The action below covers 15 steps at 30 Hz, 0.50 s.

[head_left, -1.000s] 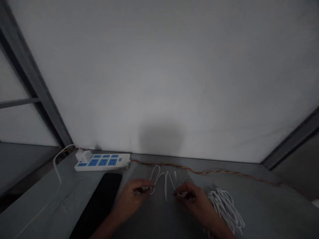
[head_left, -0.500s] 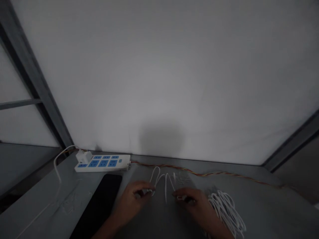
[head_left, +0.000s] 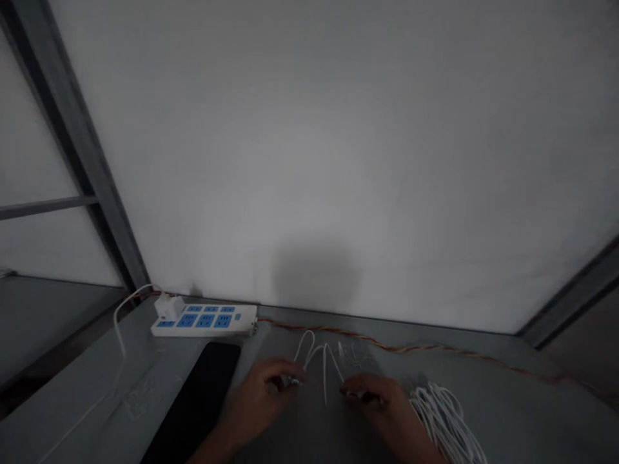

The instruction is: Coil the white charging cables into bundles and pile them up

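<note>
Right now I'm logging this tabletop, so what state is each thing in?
Left hand: closed, pinching cable
Right hand: closed, pinching cable
Looped white cable: bent into loops between the hands
White charger: plugged in
Power strip: partly occupied; power unclear
Red-and-yellow wire: twisted
White cable bundle: gathered in loops
Black slab: lying flat
</note>
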{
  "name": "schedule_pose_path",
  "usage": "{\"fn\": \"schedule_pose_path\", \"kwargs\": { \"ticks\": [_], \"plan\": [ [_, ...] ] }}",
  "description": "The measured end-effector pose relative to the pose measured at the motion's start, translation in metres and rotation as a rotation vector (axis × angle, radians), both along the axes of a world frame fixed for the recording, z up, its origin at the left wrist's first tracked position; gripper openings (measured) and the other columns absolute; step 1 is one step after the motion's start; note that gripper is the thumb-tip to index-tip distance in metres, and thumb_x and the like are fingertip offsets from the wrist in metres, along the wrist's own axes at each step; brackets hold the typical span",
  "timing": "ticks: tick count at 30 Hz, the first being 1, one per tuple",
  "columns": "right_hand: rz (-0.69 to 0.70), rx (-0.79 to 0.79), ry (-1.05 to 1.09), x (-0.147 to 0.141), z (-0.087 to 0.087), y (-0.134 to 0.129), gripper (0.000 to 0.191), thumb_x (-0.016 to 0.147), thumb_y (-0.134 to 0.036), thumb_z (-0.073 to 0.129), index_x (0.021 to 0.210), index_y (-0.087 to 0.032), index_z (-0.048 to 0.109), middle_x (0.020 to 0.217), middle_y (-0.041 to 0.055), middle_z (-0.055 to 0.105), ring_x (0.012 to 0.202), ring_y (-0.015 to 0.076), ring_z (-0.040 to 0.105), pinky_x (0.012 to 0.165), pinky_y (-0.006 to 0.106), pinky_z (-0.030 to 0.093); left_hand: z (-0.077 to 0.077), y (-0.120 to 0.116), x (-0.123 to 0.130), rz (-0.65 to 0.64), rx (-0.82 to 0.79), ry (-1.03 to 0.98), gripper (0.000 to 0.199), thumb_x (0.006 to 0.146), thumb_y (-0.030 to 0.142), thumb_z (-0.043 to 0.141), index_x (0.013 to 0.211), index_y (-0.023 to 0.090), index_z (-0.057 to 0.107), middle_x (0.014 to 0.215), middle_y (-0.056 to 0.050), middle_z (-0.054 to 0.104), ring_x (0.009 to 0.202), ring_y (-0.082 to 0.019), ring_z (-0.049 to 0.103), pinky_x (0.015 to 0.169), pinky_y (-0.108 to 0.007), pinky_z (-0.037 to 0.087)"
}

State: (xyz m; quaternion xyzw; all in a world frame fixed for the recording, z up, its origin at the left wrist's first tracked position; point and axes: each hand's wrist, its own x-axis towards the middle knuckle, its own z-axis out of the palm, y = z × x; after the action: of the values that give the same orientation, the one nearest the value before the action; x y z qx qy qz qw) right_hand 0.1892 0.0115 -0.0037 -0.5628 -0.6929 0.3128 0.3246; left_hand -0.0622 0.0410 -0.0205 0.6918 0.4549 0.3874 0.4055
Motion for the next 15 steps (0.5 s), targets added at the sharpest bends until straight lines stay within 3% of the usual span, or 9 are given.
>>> {"fn": "schedule_pose_path", "kwargs": {
  "ticks": [8, 15],
  "plan": [
    [-0.018, -0.005, -0.025, 0.0011, 0.0008, 0.0003, 0.015, 0.079, -0.03, 0.064, 0.083, -0.024, 0.078, 0.086, 0.0039, 0.079, 0.08, 0.0239, 0.07, 0.072, 0.031, 0.051, -0.001, 0.0, 0.0006, 0.035, 0.023, 0.044, 0.019, 0.079, 0.029, 0.064, 0.092, 0.025, 0.077, 0.097, -0.004, 0.075, 0.078, -0.02, 0.065, 0.072, -0.03, 0.048],
    [0.005, -0.007, -0.038, -0.0004, 0.0043, 0.0007, 0.016, 0.079, -0.029, 0.063, 0.083, -0.024, 0.078, 0.087, 0.0041, 0.079, 0.078, 0.0229, 0.07, 0.071, 0.03, 0.052, 0.0025, 0.0003, 0.0013, 0.009, 0.042, 0.036, 0.016, 0.081, 0.03, 0.065, 0.09, 0.025, 0.078, 0.094, -0.005, 0.076, 0.078, -0.02, 0.066, 0.07, -0.029, 0.048]
  ]
}}
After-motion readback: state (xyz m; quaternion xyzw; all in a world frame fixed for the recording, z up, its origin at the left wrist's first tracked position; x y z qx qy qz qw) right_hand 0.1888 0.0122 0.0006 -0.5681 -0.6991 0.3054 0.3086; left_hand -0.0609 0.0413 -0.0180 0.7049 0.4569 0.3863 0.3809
